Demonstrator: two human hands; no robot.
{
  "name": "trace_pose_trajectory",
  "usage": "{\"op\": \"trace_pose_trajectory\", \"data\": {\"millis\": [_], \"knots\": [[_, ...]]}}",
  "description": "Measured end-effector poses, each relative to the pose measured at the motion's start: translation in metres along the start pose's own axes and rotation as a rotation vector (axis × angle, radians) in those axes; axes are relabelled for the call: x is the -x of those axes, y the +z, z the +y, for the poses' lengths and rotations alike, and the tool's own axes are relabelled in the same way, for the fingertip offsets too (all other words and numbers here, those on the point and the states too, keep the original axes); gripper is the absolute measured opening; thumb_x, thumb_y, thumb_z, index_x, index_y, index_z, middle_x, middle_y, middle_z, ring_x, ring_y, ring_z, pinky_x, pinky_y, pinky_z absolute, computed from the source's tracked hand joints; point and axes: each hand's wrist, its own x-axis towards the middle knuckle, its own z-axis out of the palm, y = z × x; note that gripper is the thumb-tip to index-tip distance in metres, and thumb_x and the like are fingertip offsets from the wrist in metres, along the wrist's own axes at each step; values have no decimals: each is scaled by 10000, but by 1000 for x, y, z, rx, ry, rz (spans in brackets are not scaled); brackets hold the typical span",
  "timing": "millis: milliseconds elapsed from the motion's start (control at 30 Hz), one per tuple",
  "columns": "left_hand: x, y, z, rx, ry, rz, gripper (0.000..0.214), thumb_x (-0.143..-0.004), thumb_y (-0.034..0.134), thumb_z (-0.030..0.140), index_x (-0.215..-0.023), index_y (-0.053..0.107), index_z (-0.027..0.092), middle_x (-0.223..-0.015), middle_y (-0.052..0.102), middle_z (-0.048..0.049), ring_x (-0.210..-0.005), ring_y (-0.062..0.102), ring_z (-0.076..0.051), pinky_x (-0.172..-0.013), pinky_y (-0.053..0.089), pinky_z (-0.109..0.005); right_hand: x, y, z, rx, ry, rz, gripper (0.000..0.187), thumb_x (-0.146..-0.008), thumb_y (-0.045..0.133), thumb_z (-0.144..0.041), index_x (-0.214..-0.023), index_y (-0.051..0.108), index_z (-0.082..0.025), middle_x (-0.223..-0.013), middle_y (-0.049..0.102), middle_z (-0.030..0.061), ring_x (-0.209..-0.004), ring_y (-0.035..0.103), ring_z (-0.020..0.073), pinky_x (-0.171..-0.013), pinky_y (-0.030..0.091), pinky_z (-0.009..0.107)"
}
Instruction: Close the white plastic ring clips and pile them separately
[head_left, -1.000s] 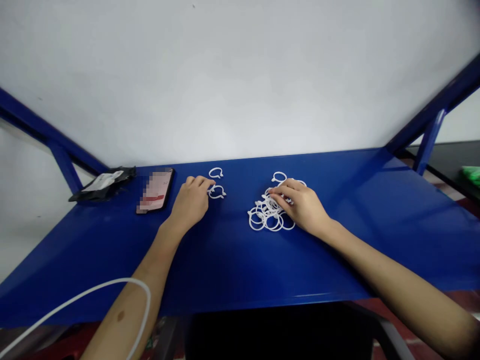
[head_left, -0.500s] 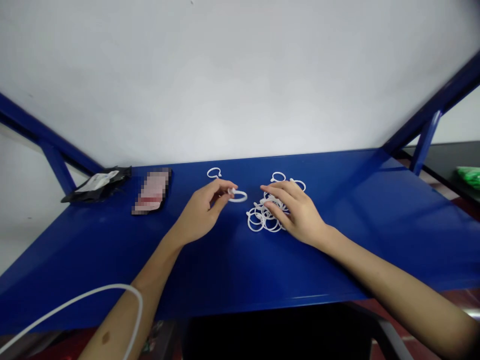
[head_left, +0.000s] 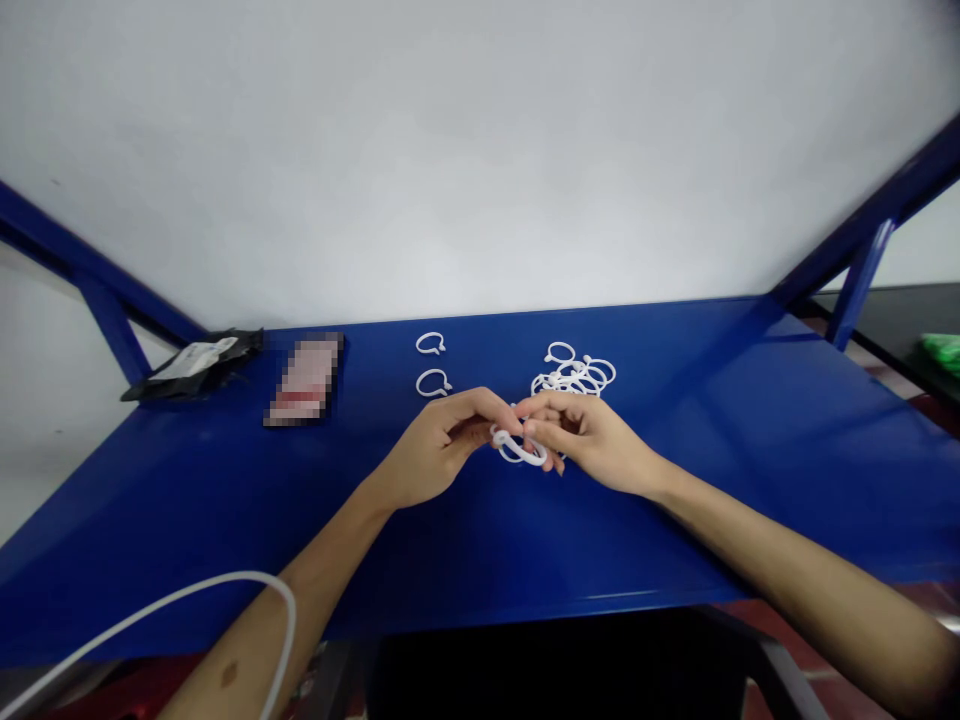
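A white plastic curtain ring [head_left: 534, 455] with a knobbed end is held between my two hands, above the blue table. My left hand [head_left: 446, 450] pinches its left side with thumb and index finger. From the right, my right hand [head_left: 592, 440] has thumb and forefinger closed at its upper edge, the fingertips of both hands nearly meeting. Just behind my right hand, a heap of similar rings [head_left: 574, 378] lies partly covered by the fingers. Beyond my left hand, two single rings rest apart, one farther back [head_left: 430, 335] and one nearer [head_left: 431, 372].
A pixelated flat object [head_left: 306, 380] lies at the table's left, beside a black plastic packet [head_left: 196, 365] with a white label. Blue frame bars slope at both sides, against a pale wall [head_left: 480, 160]. A white cable [head_left: 187, 585] loops over my left forearm.
My left hand has moved right and nearer with a ring, uncovering a second ring on the table. My right hand has closed from spread fingers over the heap to a pinch on the held ring.
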Motion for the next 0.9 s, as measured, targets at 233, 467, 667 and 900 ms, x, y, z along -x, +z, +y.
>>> {"op": "trace_pose_trajectory", "data": {"millis": [233,467,667,900], "knots": [[-1,4,-5,-24,-63,163,163,-957,568,249,-1077,666,199,-1000,699,-62,-813,667,-136,-768,561,-279,-1,0,-2,-11,-15,221,259,-889,648,-420,-908,628,-162,-686,618,-27,-490,527,51,-438,431,180],[1,10,-4,120,-69,118,342,-889,677,302,-1201,586,197,-978,693,-64,-841,670,-144,-781,572,-272,2,3,4,370,-186,558,228,-875,676,-381,-809,574,-189,-634,610,-22,-517,519,83,-473,408,220],[0,17,-7,94,-194,250,209,-878,695,354,-1006,658,193,-827,703,-19,-747,683,-129,-712,578,-244,5,8,6,482,-307,471,142,-931,607,-333,-971,605,-197,-700,629,-19,-556,544,90,-527,450,233],[1,16,-6,150,-175,255,182,-841,738,323,-959,681,196,-825,704,-11,-724,673,-113,-676,571,-211,8,7,12,379,-295,370,120,-949,604,-299,-1007,653,-207,-744,692,-11,-606,627,94,-563,493,223]]}}
